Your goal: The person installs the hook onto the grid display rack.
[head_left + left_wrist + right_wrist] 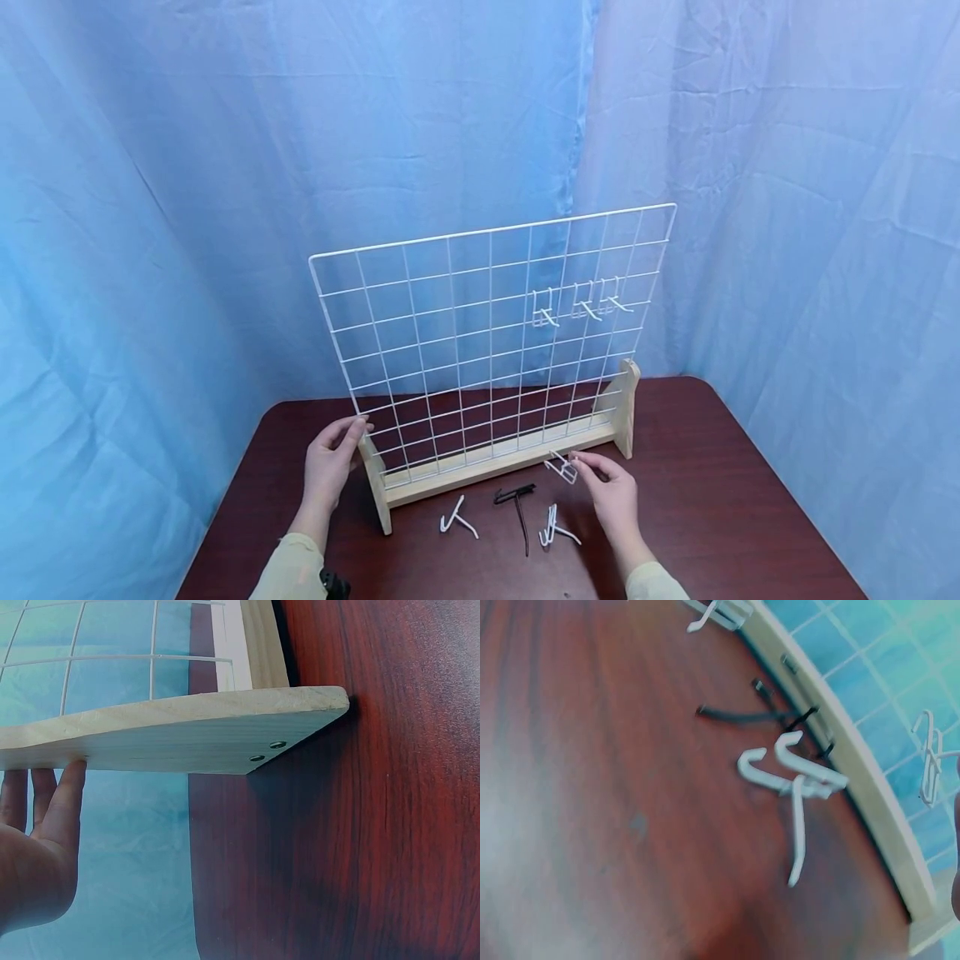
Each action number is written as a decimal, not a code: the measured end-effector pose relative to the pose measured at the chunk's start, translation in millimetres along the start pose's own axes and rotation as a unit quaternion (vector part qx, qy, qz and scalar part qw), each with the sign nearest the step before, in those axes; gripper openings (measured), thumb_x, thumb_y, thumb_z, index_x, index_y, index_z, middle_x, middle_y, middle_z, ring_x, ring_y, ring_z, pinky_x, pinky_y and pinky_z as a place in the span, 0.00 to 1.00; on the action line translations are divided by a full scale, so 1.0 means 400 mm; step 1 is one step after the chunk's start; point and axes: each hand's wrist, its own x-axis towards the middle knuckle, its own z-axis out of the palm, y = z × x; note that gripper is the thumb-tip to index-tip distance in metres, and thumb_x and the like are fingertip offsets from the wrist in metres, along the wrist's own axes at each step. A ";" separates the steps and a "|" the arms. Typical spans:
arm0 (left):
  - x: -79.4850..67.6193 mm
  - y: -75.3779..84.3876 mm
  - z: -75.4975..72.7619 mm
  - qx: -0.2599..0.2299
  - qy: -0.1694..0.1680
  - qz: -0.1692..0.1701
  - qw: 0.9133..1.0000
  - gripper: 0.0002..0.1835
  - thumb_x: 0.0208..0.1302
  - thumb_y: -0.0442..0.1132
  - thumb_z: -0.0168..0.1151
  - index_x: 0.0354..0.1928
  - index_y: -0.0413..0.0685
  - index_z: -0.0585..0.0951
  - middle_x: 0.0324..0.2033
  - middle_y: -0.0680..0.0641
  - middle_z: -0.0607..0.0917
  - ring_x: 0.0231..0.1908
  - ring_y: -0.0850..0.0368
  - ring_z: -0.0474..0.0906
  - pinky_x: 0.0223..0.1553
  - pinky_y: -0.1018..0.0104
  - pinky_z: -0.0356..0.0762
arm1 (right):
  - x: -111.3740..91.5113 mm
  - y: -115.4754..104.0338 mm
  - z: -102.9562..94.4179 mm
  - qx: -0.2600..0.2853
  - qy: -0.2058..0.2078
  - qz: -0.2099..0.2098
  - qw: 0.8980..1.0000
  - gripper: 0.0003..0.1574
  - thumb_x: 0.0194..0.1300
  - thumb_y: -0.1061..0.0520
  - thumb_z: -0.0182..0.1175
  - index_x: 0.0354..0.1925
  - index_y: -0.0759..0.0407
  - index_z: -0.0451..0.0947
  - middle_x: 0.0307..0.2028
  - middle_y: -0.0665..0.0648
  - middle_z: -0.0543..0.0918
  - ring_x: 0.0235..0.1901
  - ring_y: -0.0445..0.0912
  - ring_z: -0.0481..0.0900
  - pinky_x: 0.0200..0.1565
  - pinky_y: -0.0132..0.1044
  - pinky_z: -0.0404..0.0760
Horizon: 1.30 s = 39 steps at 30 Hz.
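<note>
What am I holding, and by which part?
Your right hand pinches a white hook, apparently by its prong; your left hand grips the rack at its left side, near the wooden support.

Grid panel (491, 329) is showing a white squared pattern. Below panel: wooden stand (498, 471) is showing pale tan; worktop (712, 500), streaked dark red-brown. In front of panel: one hook (516, 493) is showing black; other hooks (552, 527), white. Behind panel: curtain (450, 125) is showing light blue.

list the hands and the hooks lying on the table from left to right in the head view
left hand, white hook, black hook, another white hook, right hand
</note>
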 end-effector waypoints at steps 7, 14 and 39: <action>0.001 -0.002 0.000 -0.001 -0.001 0.003 1.000 0.23 0.70 0.50 0.62 0.57 0.42 0.81 0.34 0.66 0.86 0.37 0.65 0.80 0.34 0.66 0.82 | 0.010 -0.084 0.031 0.061 0.026 -0.022 0.998 0.08 0.57 0.75 0.67 0.38 0.77 0.84 0.36 0.68 0.87 0.36 0.33 0.84 0.40 0.24 0.79; -0.003 0.004 0.002 -0.007 0.003 0.009 1.000 0.23 0.70 0.50 0.62 0.56 0.39 0.82 0.43 0.47 0.88 0.37 0.67 0.81 0.34 0.66 0.82 | 0.012 -0.196 0.062 0.119 0.033 -0.066 0.990 0.07 0.57 0.78 0.64 0.37 0.85 0.79 0.36 0.78 0.82 0.36 0.38 0.86 0.40 0.26 0.81; -0.006 0.008 0.006 -0.017 0.007 0.009 1.000 0.23 0.70 0.49 0.63 0.55 0.38 0.81 0.47 0.39 0.86 0.38 0.66 0.81 0.34 0.67 0.82 | 0.063 -0.364 0.172 0.202 0.064 -0.134 0.968 0.08 0.59 0.78 0.64 0.38 0.83 0.79 0.37 0.69 0.86 0.39 0.42 0.86 0.43 0.27 0.80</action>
